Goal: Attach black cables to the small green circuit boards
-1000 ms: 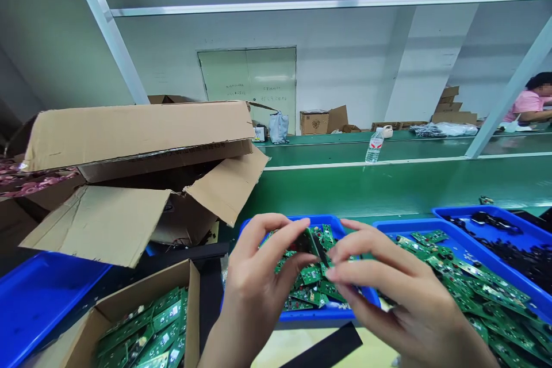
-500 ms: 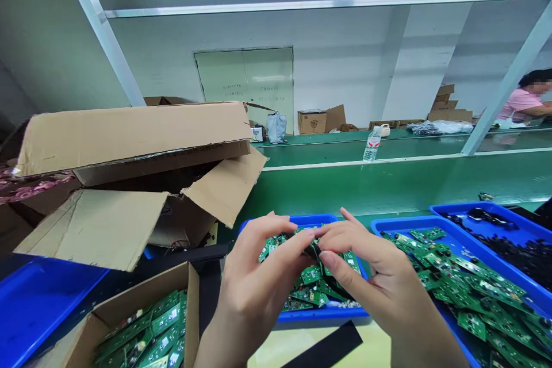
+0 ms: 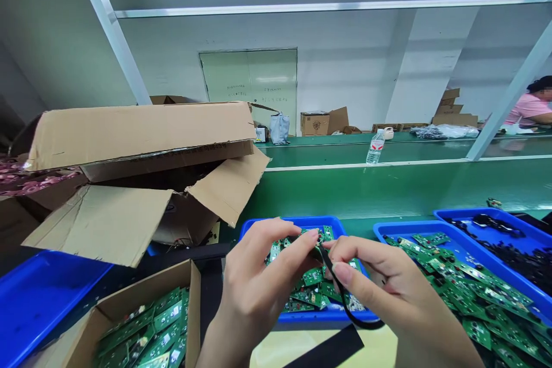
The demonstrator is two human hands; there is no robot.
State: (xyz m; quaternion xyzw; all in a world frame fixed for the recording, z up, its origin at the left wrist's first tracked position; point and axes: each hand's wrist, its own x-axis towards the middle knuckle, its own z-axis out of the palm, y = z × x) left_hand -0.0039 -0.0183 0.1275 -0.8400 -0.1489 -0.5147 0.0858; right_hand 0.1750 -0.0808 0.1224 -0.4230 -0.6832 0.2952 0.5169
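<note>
My left hand (image 3: 259,287) and my right hand (image 3: 383,293) meet above a blue tray (image 3: 297,317) heaped with small green circuit boards (image 3: 310,293). The left fingers pinch a small green board (image 3: 317,237) at its edge. The right thumb and fingers are closed on a thin black cable (image 3: 345,299), which runs from that board down in a loop below the right hand. Both hands are closed.
A second blue tray (image 3: 448,241) of green boards lies at the right, a third (image 3: 509,224) holds black parts. A small cardboard box (image 3: 142,328) of boards sits bottom left, below a large open carton (image 3: 138,172). A water bottle (image 3: 374,147) stands on the green belt. A person in pink (image 3: 532,108) works far right.
The hands came together over the tray. A black cable now hangs in a loop from the board, under the right hand; before it was not showing.
</note>
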